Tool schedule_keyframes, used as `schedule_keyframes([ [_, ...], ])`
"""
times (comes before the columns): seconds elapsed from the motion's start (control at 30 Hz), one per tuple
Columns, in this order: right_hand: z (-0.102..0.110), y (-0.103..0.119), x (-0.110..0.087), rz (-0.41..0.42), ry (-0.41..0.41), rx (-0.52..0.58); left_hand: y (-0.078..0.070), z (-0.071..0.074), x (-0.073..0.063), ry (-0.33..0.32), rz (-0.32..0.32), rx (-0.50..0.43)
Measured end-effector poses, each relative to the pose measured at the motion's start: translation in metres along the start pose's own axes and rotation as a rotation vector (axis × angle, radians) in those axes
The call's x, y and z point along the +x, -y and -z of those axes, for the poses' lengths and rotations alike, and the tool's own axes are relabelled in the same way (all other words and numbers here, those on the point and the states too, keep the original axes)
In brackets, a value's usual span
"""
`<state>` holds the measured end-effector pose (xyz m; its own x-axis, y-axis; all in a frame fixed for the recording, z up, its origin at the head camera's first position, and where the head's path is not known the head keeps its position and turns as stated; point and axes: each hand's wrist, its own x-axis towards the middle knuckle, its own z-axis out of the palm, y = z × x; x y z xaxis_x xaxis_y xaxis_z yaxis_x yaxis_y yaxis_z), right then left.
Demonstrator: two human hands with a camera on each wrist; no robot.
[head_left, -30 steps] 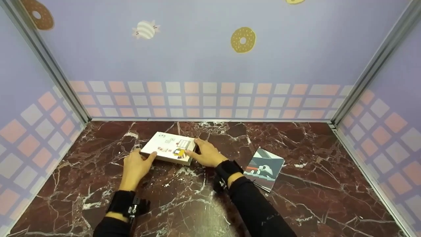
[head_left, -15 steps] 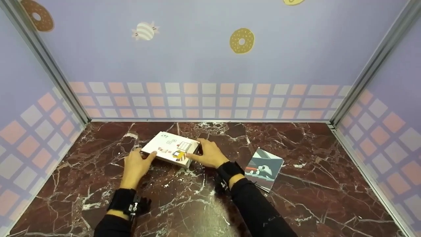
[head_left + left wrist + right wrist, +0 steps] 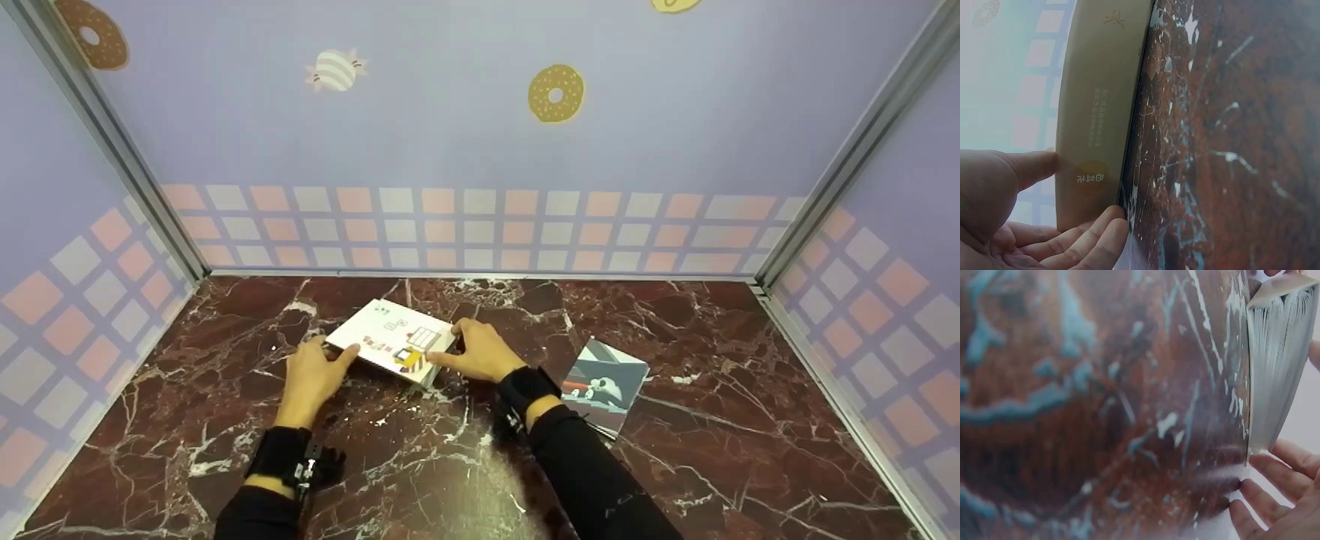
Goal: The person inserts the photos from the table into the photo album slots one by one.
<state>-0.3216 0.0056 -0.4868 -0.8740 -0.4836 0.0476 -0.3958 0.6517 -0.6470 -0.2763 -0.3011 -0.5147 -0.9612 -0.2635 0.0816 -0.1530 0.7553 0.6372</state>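
A thick white book (image 3: 390, 341) with small coloured drawings on its cover lies at the left middle of the table, face up and turned at an angle. My left hand (image 3: 313, 379) grips its left corner, thumb at the upper edge and fingers by the lower edge. In the left wrist view, the gold-toned spine (image 3: 1095, 112) with printed characters faces that hand. Holding the opposite end is my right hand (image 3: 484, 352), its thumb on the cover by the yellow drawing. Slightly fanned pages (image 3: 1278, 371) show in the right wrist view, with fingers at their lower end.
A picture card (image 3: 606, 386) with a blue-grey cartoon lies right of the right forearm, a dark edge showing beneath it. The marbled red-brown table (image 3: 720, 450) is bounded by patterned panels (image 3: 465, 150) at the back and both sides.
The book has turned clockwise a little, its right end swinging toward me. Both hands stay on it, the right shifting slightly rightward. The picture card has not moved.
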Motion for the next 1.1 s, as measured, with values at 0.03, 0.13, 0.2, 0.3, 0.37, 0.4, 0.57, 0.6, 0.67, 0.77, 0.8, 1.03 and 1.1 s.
schedule_keyframes([
  [0.03,0.000,0.000,-0.001,0.008,-0.015,-0.013,-0.008,0.005,-0.005,0.011,-0.002,-0.006],
  [0.13,0.002,0.001,-0.005,0.037,-0.054,-0.055,-0.031,0.018,-0.021,0.044,-0.005,-0.029],
  [0.2,0.003,0.001,-0.008,0.052,-0.076,-0.082,-0.042,0.023,-0.027,0.066,-0.007,-0.033],
  [0.3,0.004,0.001,-0.014,0.070,-0.101,-0.105,-0.049,0.025,-0.031,0.082,-0.010,-0.042],
  [0.37,0.004,0.001,-0.018,0.071,-0.106,-0.110,-0.051,0.023,-0.031,0.089,-0.005,-0.051],
  [0.4,0.004,0.001,-0.019,0.069,-0.104,-0.111,-0.052,0.023,-0.031,0.094,-0.001,-0.059],
  [0.57,0.003,-0.002,-0.028,0.048,-0.062,-0.070,-0.055,0.018,-0.030,0.128,-0.002,-0.078],
  [0.6,-0.002,-0.010,-0.028,0.074,-0.073,-0.069,-0.055,0.017,-0.030,0.138,-0.004,-0.082],
  [0.67,-0.002,-0.012,-0.033,0.088,-0.062,-0.052,-0.057,0.016,-0.031,0.156,-0.008,-0.083],
  [0.77,-0.007,-0.025,-0.035,0.131,-0.082,-0.052,-0.060,0.015,-0.033,0.182,-0.013,-0.086],
  [0.8,-0.007,-0.025,-0.038,0.130,-0.084,-0.050,-0.061,0.015,-0.034,0.189,-0.014,-0.089],
  [1.03,0.007,0.000,-0.065,-0.010,-0.015,-0.008,-0.064,0.012,-0.038,0.245,-0.020,-0.130],
  [1.1,0.006,0.000,-0.071,-0.007,-0.014,0.000,-0.064,0.011,-0.040,0.254,-0.033,-0.138],
])
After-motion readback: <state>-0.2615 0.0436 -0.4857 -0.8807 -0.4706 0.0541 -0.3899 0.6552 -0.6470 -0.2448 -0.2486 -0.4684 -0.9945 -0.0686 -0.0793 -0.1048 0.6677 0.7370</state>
